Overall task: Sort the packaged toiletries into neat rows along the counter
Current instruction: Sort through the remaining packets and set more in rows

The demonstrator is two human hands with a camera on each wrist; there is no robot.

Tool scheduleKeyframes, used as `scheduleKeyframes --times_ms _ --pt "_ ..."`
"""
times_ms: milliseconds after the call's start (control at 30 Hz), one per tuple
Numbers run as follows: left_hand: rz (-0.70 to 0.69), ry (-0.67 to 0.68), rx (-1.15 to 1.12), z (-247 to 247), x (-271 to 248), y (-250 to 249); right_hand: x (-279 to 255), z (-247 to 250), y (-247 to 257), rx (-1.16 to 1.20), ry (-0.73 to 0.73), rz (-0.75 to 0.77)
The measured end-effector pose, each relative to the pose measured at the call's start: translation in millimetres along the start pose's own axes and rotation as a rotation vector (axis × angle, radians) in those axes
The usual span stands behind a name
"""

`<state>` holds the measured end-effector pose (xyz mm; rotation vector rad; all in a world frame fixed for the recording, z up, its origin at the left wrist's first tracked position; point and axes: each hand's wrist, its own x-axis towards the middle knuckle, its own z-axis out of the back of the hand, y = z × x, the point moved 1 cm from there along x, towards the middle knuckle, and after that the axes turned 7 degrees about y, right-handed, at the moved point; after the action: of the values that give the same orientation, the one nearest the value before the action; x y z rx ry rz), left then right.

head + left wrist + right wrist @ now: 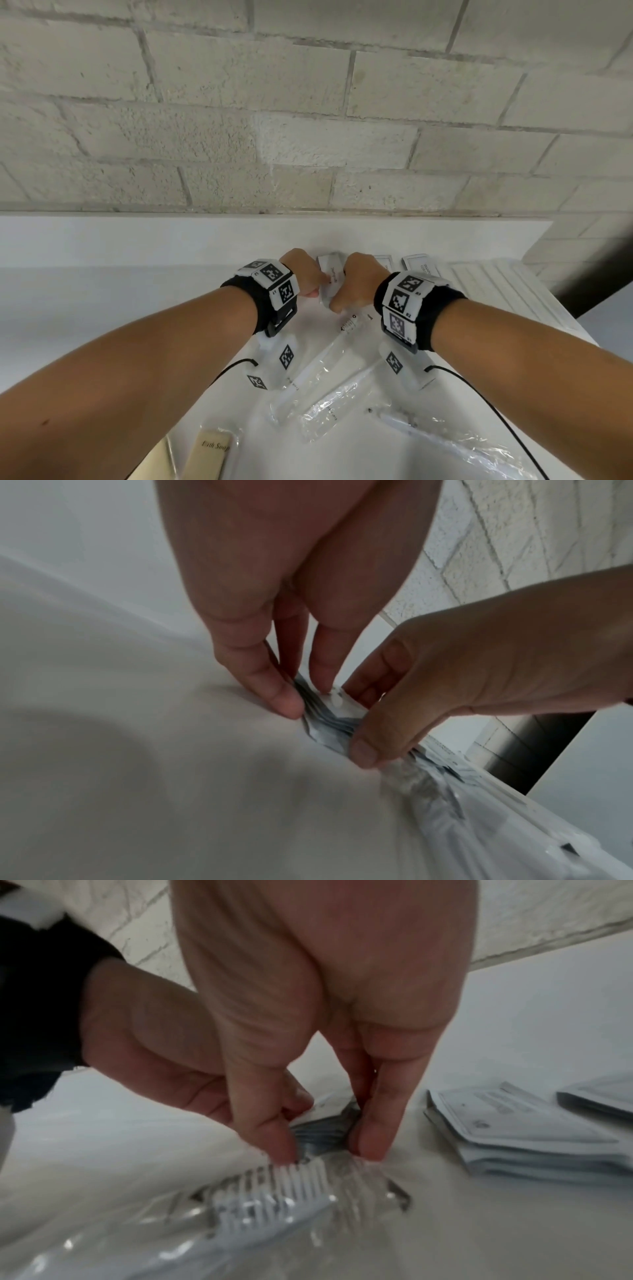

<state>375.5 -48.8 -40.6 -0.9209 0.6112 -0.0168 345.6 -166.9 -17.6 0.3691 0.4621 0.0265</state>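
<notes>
A small stack of white toothpaste sachets (331, 270) lies near the back of the white counter (137, 308). My left hand (308, 278) pinches its left edge between thumb and fingers. My right hand (349, 288) pinches its right edge. In the left wrist view my left hand (304, 693) squeezes the stack (329, 715), with the right hand's thumb (363, 750) on the near corner. In the right wrist view my right hand (325, 1148) clamps the stack (322, 1134) just behind a wrapped white comb (274, 1199).
Two more sachet stacks (383, 263) (419, 264) lie to the right along the back ledge. Several long clear-wrapped items (325, 370) and a Bath Soap box (212, 455) lie nearer me. A white slatted panel (496, 291) sits at the right, and the block wall (308, 137) stands behind.
</notes>
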Motion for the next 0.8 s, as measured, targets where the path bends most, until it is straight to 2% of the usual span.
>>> scheduleKeyframes --times_ms 167,333,433,567,700,800 --pt "-0.015 0.010 0.029 2.3 -0.3 -3.6 1.6 2.3 -3.4 -0.021 -0.068 0.061" --pt "0.013 -0.004 -0.065 3.7 -1.0 -4.2 2.1 6.7 -6.4 0.019 0.013 -0.010" --pt "0.062 -0.015 -0.120 1.6 -2.3 -7.6 0.1 13.6 -10.2 0.202 0.072 -0.067" --pt "0.057 -0.029 -0.076 -2.0 -6.1 -15.9 9.4 20.9 -12.5 0.381 0.021 -0.149" --pt "0.047 -0.015 -0.088 -5.7 -1.0 -20.3 15.3 17.7 -10.1 0.312 0.016 -0.177" --pt "0.043 0.013 -0.099 -8.0 0.1 -23.2 14.8 17.7 -9.7 0.361 -0.028 -0.189"
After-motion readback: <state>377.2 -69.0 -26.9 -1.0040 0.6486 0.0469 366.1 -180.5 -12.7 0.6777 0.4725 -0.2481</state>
